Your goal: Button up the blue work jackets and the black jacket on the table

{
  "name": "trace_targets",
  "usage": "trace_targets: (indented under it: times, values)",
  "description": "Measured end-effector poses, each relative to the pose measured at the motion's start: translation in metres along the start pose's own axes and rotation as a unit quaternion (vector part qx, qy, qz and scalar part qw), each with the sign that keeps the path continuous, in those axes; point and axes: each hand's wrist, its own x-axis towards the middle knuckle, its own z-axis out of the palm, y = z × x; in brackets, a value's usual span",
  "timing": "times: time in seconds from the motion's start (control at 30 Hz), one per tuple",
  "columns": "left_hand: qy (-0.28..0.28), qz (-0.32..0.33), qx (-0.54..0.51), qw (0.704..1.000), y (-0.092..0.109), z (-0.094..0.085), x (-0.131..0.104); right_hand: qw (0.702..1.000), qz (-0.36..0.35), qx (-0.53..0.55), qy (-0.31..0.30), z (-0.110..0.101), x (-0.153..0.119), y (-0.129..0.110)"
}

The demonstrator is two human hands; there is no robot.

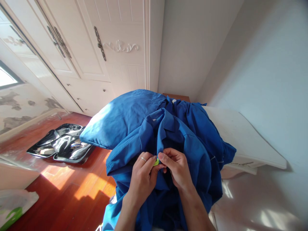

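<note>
A blue collared jacket point(192, 144) lies spread in front of me in loose folds, its collar at the far end. My left hand point(144, 168) wears a ring and pinches a small yellow-green object point(156, 162), mostly hidden by my fingers, so its kind does not show. Close beside it, my right hand point(176, 165) pinches the jacket's front edge between thumb and fingers. Both hands nearly touch at the middle of the jacket. Beyond it on the left rests a plump, smooth blue bundle like a cushion point(127, 112).
On the red wooden floor point(69, 183) at left lies an open black case point(69, 142) with items inside. White cabinets point(120, 25) stand behind. A white surface point(231, 128) extends right, by the wall. A white and green plastic bag point(16, 205) sits at lower left.
</note>
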Motion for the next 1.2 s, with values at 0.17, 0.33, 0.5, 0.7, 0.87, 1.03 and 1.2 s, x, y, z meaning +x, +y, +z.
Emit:
trace_targets:
  times: [0.17, 0.33, 0.5, 0.7, 0.87, 1.03, 1.2]
  values:
    - [0.024, -0.004, -0.024, 0.999, 0.000, 0.002, 0.003, 0.994, 0.046, 0.088, 0.042, 0.013, 0.000, 0.002]
    - [0.069, -0.033, -0.067, 0.995, 0.002, 0.004, -0.001, 0.988, 0.064, 0.113, 0.079, 0.017, 0.005, 0.009]
    - [0.153, -0.067, -0.129, 0.978, 0.005, 0.000, -0.009, 0.977, 0.028, 0.139, 0.159, -0.003, 0.024, 0.020]
    - [0.215, -0.154, -0.143, 0.954, 0.005, -0.017, -0.006, 0.981, -0.030, 0.155, 0.109, -0.019, 0.016, 0.009]
    - [0.220, -0.119, -0.085, 0.965, 0.006, -0.044, -0.002, 0.978, -0.095, 0.135, 0.126, -0.030, 0.010, -0.014]
    - [0.164, -0.062, 0.023, 0.984, -0.010, -0.068, 0.009, 0.977, -0.171, 0.056, 0.110, -0.027, 0.003, -0.055]
    - [0.149, -0.020, 0.152, 0.977, 0.010, -0.077, 0.022, 0.986, -0.149, 0.068, 0.037, -0.004, 0.008, -0.089]
